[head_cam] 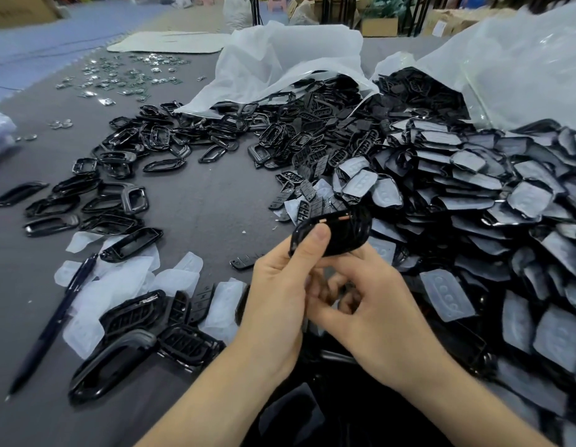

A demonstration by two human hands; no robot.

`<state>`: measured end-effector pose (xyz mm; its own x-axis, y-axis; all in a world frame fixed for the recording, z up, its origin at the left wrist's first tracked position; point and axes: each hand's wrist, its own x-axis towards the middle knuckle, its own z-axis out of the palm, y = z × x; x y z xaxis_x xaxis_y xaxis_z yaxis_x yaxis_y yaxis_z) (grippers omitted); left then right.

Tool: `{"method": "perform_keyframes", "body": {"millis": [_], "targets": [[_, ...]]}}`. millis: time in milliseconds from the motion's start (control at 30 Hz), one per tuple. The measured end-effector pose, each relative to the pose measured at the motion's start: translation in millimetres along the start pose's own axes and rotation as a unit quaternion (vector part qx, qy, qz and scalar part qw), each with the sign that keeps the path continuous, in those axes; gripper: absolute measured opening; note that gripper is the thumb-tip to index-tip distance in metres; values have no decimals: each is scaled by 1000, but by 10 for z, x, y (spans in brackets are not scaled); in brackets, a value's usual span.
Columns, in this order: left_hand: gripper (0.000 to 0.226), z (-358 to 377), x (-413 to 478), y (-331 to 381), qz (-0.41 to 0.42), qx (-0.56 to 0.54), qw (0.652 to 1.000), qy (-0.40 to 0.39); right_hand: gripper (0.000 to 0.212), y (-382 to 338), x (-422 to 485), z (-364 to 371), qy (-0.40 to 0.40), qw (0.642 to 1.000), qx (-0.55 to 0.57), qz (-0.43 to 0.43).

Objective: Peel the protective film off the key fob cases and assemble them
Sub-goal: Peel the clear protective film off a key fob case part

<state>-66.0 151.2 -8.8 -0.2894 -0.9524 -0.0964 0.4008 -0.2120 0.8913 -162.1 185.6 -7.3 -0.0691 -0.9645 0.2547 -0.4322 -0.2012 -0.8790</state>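
The left hand [277, 295] pinches a glossy black oval plastic fob case [338, 233], its long axis rising rightward. Just below the case the right hand [380, 304] curls; whether it grips anything is unclear.

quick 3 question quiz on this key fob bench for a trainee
1. True or false: the left hand grips a glossy black plastic key fob case.
2. Where does the slim dark blue pen lie? A on the grey table; B inside a white bag; C in a hand.
3. Fill in: the heap of film-covered black case pieces sits on the person's ____ side.
Key: 1 true; 2 A; 3 right.
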Motion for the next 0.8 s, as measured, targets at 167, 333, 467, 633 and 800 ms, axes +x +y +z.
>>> {"method": "perform_keyframes", "body": {"millis": [167,333,467,633,800], "targets": [[22,9,-3,-5,-28,-44,997,-57,14,-35,-23,1,113,993,-14,-29],[39,-41,111,22,-19,-98,995,15,7,-49,80,-265,184,949,241,86],[27,-179,241,33,42,-49,994,91,14,-14,178,-384,214,884,385,155],[31,-227,233,30,83,59,993,54,14,-6,196,-402,192,869,422,172],[13,-241,223,-7,69,65,995,11,16,2,183,-408,196,888,374,183]]}}
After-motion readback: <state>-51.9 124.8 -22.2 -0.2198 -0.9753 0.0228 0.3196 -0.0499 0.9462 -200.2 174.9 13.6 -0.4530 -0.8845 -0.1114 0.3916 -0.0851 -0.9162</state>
